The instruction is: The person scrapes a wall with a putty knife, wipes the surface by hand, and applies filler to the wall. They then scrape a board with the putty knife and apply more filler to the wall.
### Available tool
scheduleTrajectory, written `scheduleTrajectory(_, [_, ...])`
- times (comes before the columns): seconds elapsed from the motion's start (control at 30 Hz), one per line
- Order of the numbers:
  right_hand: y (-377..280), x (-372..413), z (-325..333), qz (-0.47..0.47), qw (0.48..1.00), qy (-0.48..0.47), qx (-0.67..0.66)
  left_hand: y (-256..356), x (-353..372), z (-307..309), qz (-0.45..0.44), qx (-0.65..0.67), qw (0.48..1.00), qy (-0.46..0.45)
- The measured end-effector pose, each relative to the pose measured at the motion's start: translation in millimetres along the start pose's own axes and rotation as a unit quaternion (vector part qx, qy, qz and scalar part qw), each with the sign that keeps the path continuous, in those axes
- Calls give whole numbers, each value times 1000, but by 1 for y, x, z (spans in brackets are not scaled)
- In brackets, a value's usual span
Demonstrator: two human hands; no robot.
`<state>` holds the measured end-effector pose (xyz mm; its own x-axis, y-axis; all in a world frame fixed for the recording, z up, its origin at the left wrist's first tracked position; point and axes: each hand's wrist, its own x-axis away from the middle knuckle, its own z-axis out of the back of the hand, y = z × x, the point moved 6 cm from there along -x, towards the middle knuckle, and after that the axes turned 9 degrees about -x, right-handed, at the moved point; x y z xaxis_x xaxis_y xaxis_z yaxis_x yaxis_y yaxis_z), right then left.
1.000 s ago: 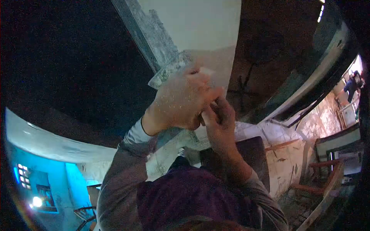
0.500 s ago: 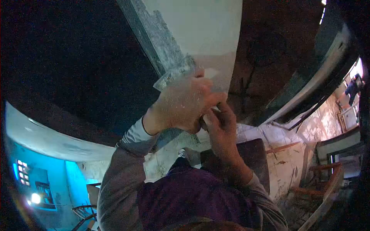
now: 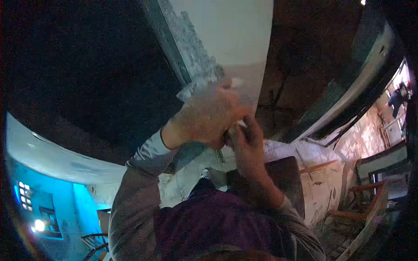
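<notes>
In front of my chest, my left hand [image 3: 207, 115] is closed with its fingers curled, and motion blurs it. Just below and to its right, my right hand [image 3: 249, 145] is closed too, thumb and fingers pinched together. A small white piece [image 3: 241, 124] shows at the right fingertips, touching or almost touching the left fingers. What the left fingers hold is hidden. Behind both hands a pale panel [image 3: 226, 35] rises, with a rough grey strip [image 3: 189, 41] along its left side.
A dark surface [image 3: 78, 74] spreads on the left, its pale curved edge [image 3: 65, 158] below. Under my right arm is a dark brown seat-like block [image 3: 283, 174]. Wooden furniture [image 3: 370, 200] stands at right. Far off at right is another person [image 3: 396, 102]. A bright lamp [image 3: 39, 225] shines near a blue wall.
Both hands stay together and have shifted only slightly; the left is more blurred. The view has moved a little, and the panel's grey strip sits slightly further right.
</notes>
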<state>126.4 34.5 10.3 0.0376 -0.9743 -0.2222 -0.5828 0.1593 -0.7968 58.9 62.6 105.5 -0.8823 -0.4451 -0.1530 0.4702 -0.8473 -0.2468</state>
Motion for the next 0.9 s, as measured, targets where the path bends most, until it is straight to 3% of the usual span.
scheduleTrajectory(0.07, [12, 2, 4, 17, 999, 24, 19, 1, 0, -1, -34, 20, 999, 3])
scheduleTrajectory(0.13, [11, -3, 4, 20, 999, 39, 17, -7, -4, 8, 6, -16, 999, 46])
scheduleTrajectory(0.23, [2, 1, 2, -8, 998, 34, 51, 7, 2, -2, -26, 7, 999, -19])
scheduleTrajectory(0.33, [11, 3, 6, -7, 999, 52, -1, 2, 1, -11, -3, -36, 999, -19])
scheduleTrajectory(0.37, [-9, -8, -1, 30, 998, 24, 41, -4, -1, -1, 11, -54, 996, 68])
scheduleTrajectory(0.47, [-18, 0, -10, 61, 996, 16, 69, 4, -3, 26, -10, -15, 998, 66])
scheduleTrajectory(0.5, [4, 7, 2, 23, 998, 39, 42, 7, -3, 6, -20, 4, 1000, 18])
scheduleTrajectory(0.53, [14, 11, 7, -5, 998, 64, 15, 11, 1, 6, -35, 0, 999, 31])
scheduleTrajectory(0.6, [9, 8, 2, 32, 997, 56, 40, 10, 2, -3, 8, -34, 999, 28])
scheduleTrajectory(0.67, [-8, -15, -10, 147, 988, -42, 28, 3, -4, 23, -3, -4, 997, 78])
scheduleTrajectory(0.73, [-37, -12, -17, 179, 978, -65, 78, 8, -9, 40, 25, -37, 996, 76])
scheduleTrajectory(0.8, [-17, -9, -9, 196, 978, -72, -6, 16, -4, 26, 14, -37, 994, 98])
scheduleTrajectory(0.83, [-2, -2, 4, 158, 986, -47, 30, 21, 1, 7, -1, -46, 991, 125])
scheduleTrajectory(0.87, [18, 7, 18, 116, 991, -24, 61, 24, 9, -27, -10, -56, 987, 149])
scheduleTrajectory(0.9, [47, 19, 40, 48, 994, -9, 98, 17, 22, -97, 18, 29, 993, 114])
